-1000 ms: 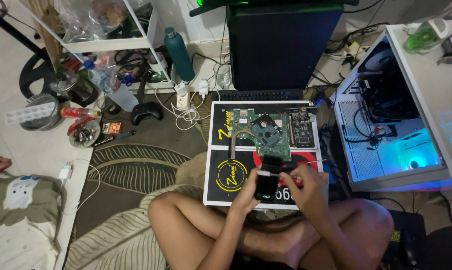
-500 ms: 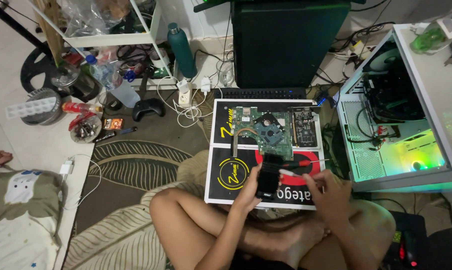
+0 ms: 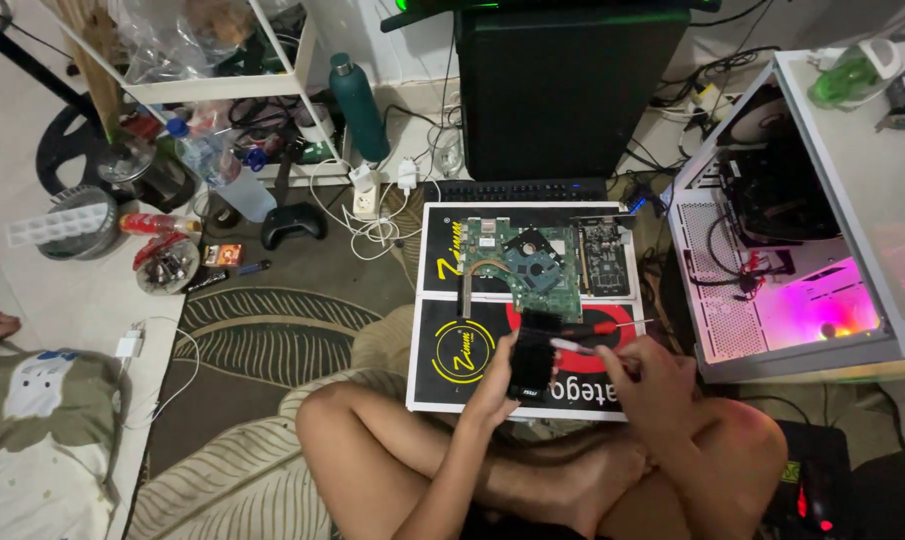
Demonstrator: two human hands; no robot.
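Observation:
I sit cross-legged in front of a black printed mat (image 3: 450, 300). My left hand (image 3: 492, 385) grips a small black rectangular part (image 3: 530, 362) and holds it upright over the mat's near half. My right hand (image 3: 654, 378) pinches a thin white stick-like tool (image 3: 577, 346), whose tip points at the top of the black part. On the mat's far half lies a green circuit board (image 3: 534, 268), with a darker narrow board (image 3: 604, 262) beside it. A red-handled screwdriver (image 3: 597, 325) rests on the mat just beyond my hands.
An open white computer case (image 3: 707, 300), lit pink inside, lies at the right. Behind the mat stand a black tower (image 3: 562, 90) and a keyboard (image 3: 517, 190). To the left are a teal bottle (image 3: 357, 105), chargers and cables (image 3: 372, 200), a game controller (image 3: 292, 225) and a cluttered shelf (image 3: 222, 85).
My right hand drew back to the right, then returned holding the white tool toward the black part. The light in the case turned from cyan-green to pink.

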